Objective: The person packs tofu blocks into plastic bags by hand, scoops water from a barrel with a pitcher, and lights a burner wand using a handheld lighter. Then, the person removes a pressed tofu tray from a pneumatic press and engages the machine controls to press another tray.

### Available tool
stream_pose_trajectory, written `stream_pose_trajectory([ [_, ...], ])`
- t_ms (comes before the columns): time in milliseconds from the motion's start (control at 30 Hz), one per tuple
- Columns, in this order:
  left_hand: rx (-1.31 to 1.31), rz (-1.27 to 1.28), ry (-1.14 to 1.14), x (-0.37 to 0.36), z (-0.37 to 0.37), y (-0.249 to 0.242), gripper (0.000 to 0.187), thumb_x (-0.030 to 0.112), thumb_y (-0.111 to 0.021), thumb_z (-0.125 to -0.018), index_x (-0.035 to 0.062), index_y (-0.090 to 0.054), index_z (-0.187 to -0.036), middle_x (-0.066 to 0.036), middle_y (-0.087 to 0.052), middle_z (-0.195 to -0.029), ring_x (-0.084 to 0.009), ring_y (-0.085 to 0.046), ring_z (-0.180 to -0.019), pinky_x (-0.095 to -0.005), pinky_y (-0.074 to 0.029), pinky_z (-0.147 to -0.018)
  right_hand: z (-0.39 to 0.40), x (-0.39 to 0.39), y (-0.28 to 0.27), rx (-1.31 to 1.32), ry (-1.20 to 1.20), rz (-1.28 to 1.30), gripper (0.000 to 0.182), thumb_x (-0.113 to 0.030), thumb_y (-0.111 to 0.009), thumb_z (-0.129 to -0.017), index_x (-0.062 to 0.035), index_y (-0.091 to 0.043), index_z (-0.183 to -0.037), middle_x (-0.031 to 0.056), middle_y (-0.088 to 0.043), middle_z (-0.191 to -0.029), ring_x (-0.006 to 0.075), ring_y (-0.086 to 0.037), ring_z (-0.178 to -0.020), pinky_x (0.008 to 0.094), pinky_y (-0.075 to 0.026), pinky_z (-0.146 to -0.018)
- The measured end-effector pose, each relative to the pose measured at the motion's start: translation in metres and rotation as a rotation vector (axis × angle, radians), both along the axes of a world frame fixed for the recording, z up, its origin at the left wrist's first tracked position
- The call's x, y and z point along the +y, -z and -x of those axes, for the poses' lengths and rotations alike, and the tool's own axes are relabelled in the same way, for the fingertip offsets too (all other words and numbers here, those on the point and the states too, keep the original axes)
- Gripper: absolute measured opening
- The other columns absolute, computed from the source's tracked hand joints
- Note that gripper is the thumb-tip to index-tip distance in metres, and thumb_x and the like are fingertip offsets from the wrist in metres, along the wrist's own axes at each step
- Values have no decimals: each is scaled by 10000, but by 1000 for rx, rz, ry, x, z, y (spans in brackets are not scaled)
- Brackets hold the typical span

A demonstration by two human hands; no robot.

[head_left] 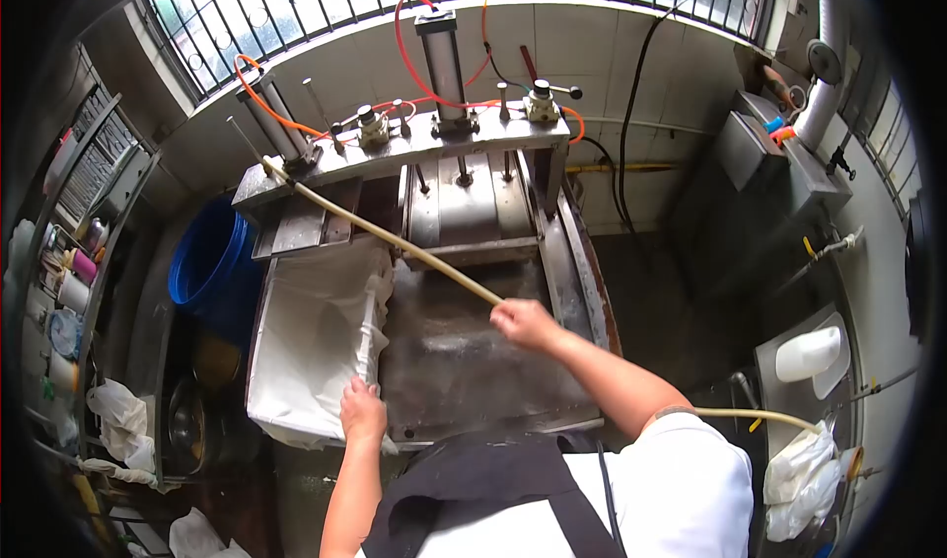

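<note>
A long pale-yellow hose (414, 250) runs through my right hand (525, 323), whose fingers are wrapped round it over the metal table. Its far end reaches up and left to the press frame, overlapping it in this view. Behind my right forearm a stretch of it is hidden. My left hand (363, 410) is closed on the bunched edge of a white cloth (306, 346). This cloth lines a rectangular box at the left of the metal table (464, 361), which looks wet.
A metal press (456, 129) with upright cylinders and orange and red air tubes stands at the far side. Left of it is a blue barrel (207, 252). Cluttered shelves (74, 292) line the left wall. A white jug (807, 354) sits on the right-hand ledge.
</note>
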State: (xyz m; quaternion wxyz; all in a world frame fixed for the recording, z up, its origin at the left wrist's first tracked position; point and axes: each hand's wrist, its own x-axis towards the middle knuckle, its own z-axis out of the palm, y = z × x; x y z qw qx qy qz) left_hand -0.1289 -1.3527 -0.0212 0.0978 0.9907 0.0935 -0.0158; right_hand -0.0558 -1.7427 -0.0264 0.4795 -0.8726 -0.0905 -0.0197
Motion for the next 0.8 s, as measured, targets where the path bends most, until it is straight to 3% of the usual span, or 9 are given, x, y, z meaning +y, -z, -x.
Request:
stream_pose_trajectory([
  [133, 22, -43, -19, -2, -4, -4, 388, 278, -577, -1060, -4, -481, -1310, -251, -634, -1191, -450, -643, -1072, -548, -524, -923, -139, -93, -83, -546, 269, 314, 260, -239, -684, -945, -41, -732, -1106, 222, -726, -1128, 402, -675, -1039, 487, -544, -939],
  [200, 26, -48, -28, -3, -7, -6, 387, 281, -576, -1061, -4, -477, -1304, -252, -634, -1191, -452, -641, -1074, -550, -524, -917, -213, -146, -137, -850, 482, 731, 318, -266, -669, -943, -56, -709, -1179, 153, -718, -1149, 327, -664, -1061, 447, -554, -932],
  [233, 25, -31, -26, -4, -7, -8, 393, 278, -576, -1059, -5, -479, -1314, -251, -634, -1187, -450, -641, -1073, -549, -525, -912, -228, -152, -174, -741, 699, 896, 351, -315, -639, -965, -62, -704, -1200, 138, -693, -1219, 276, -633, -1182, 464, -558, -953],
  [300, 26, -14, -39, -1, -5, -5, 399, 275, -577, -1057, -5, -481, -1324, -251, -634, -1184, -449, -641, -1072, -547, -527, -906, -281, -195, -202, -646, 783, 893, 370, -360, -597, -998, -84, -697, -1224, 154, -659, -1311, 286, -586, -1273, 495, -564, -958],
  [367, -28, -7, -16, 2, -3, 2, 425, 274, -583, -1048, -15, -486, -1345, -246, -634, -1177, -445, -640, -1068, -541, -529, -903, -306, -217, -215, -359, 672, 905, 371, -381, -558, -1031, -85, -696, -1207, 190, -665, -1242, 388, -628, -1191, 508, -554, -978],
  [433, -35, -9, -33, 2, -2, 7, 451, 280, -592, -1039, -22, -490, -1358, -246, -634, -1174, -441, -641, -1063, -539, -532, -897, -343, -231, -189, -275, 686, 770, 353, -379, -544, -1045, -96, -720, -1161, 187, -681, -1230, 414, -651, -1172, 516, -552, -982],
  [567, -3, 40, -80, 3, -6, 7, 447, 251, -610, -1021, -37, -498, -1345, -276, -631, -1172, -470, -636, -1056, -565, -526, -894, -354, -238, -193, -251, 658, 735, 393, -416, -543, -1042, -96, -765, -1097, 204, -734, -1165, 409, -683, -1134, 513, -549, -998],
  [700, 20, 37, -73, 7, -2, 12, 439, 276, -611, -1027, -15, -505, -1337, -250, -633, -1154, -450, -649, -1040, -556, -548, -877, -345, -209, -203, -165, 692, 731, 378, -392, -549, -1036, -103, -770, -1140, 210, -740, -1182, 404, -686, -1156, 507, -552, -1001],
  [800, -4, 25, -62, 10, -5, 18, 432, 296, -614, -1029, 4, -509, -1330, -228, -634, -1144, -431, -657, -1033, -545, -562, -864, -337, -156, -211, -113, 937, 725, 347, -327, -546, -1025, -90, -754, -1170, 210, -744, -1198, 389, -717, -1137, 504, -578, -969],
])
